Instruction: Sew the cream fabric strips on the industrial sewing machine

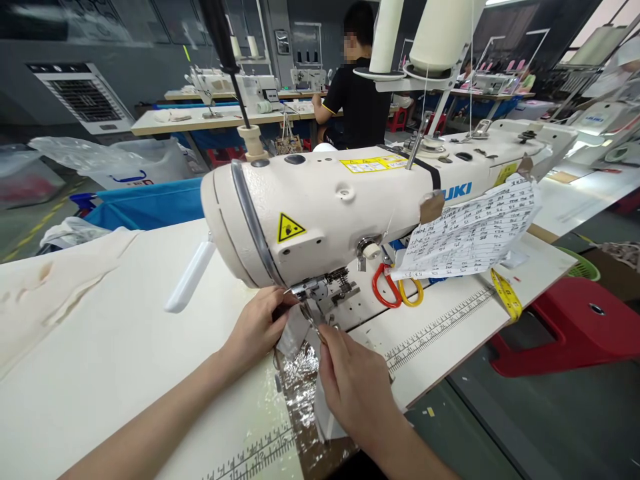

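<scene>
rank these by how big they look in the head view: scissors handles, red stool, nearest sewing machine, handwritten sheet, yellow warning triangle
1. sewing machine
2. handwritten sheet and red stool: too alike to rank, and the frame edge cuts the stool
3. scissors handles
4. warning triangle

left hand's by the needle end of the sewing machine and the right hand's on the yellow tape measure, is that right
Not quite: the right hand isn't on the yellow tape measure, which lies apart from it, off to the right. The head view shows that hand by the needle end of the sewing machine too, near the left hand.
</scene>
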